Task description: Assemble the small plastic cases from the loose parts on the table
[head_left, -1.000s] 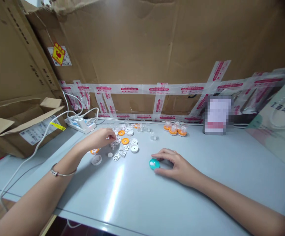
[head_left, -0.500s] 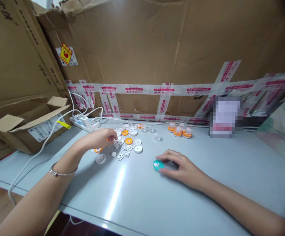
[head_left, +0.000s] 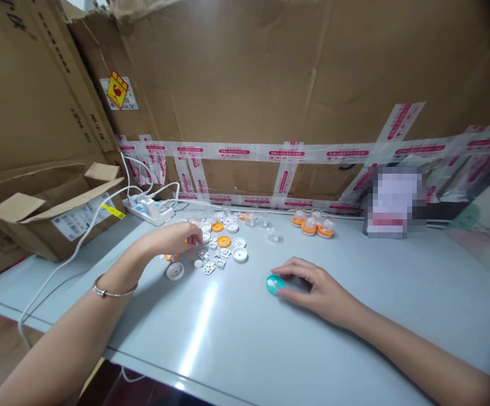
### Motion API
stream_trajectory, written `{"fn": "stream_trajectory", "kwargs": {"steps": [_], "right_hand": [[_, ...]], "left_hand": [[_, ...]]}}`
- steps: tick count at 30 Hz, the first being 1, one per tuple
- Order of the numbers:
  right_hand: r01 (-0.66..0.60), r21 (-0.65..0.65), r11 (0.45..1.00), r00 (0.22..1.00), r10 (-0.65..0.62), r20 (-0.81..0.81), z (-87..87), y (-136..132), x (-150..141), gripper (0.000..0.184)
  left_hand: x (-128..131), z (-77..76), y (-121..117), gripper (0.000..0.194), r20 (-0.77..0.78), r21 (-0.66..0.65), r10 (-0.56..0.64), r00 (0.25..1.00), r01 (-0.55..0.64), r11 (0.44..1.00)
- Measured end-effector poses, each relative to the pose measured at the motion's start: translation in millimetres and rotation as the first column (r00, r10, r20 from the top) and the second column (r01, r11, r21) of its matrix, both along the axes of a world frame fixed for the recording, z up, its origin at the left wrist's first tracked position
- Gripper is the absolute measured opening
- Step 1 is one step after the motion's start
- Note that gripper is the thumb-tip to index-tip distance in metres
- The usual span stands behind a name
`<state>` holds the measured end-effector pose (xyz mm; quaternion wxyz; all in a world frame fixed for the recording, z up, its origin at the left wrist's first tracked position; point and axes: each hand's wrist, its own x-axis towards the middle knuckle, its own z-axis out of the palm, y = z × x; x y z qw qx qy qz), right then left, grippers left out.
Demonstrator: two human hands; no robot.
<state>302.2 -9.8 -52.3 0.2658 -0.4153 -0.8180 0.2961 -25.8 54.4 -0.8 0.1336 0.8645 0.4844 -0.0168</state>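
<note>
My right hand (head_left: 312,285) grips a round teal plastic disc (head_left: 274,284) between thumb and fingers, low over the table; a white bit shows on its face. Over the left side of a spread of small parts is my left hand (head_left: 181,238), its fingers bent together and pointing down. What those fingertips hold, if anything, is hidden. Around them lie white round caps (head_left: 240,255), an orange ring (head_left: 224,242), white spoked pieces (head_left: 209,268) and a white cap (head_left: 175,271) nearer me. Small clear plastic pieces (head_left: 273,235) lie at the spread's far right.
Several orange-based clear domes (head_left: 309,225) stand together at the back. A blurred-out upright object (head_left: 394,203) is right of them. A white power strip (head_left: 149,210) with cables and an open cardboard box (head_left: 54,217) occupy the left. Large cardboard (head_left: 245,84) walls the back.
The view has shifted slightly, moving everything a little to the right in the picture. My left hand stays at the parts with its fingers slightly rearranged; my right hand keeps the teal disc.
</note>
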Motion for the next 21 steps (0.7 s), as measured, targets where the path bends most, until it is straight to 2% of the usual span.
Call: {"fn": "stream_trajectory", "kwargs": {"steps": [5, 12, 21], "right_hand": [[0.002, -0.015, 1.0, 1.0, -0.002, 0.007, 0.4, -0.5, 0.4, 0.028], [0.006, -0.006, 1.0, 1.0, -0.005, 0.012, 0.5, -0.5, -0.1, 0.028], [0.002, -0.002, 1.0, 1.0, -0.002, 0.02, 1.0, -0.6, -0.8, 0.027]], "left_hand": [[0.3, -2.9, 3.7, 0.02, -0.01, -0.036, -0.011, 1.0, 0.01, 0.999], [-6.4, -0.2, 6.7, 0.019, -0.04, 0.061, 0.047, 0.998, -0.045, 0.997], [-3.3, -12.9, 15.4, 0.016, -0.08, 0.126, 0.06, 0.995, -0.05, 0.991]]}}
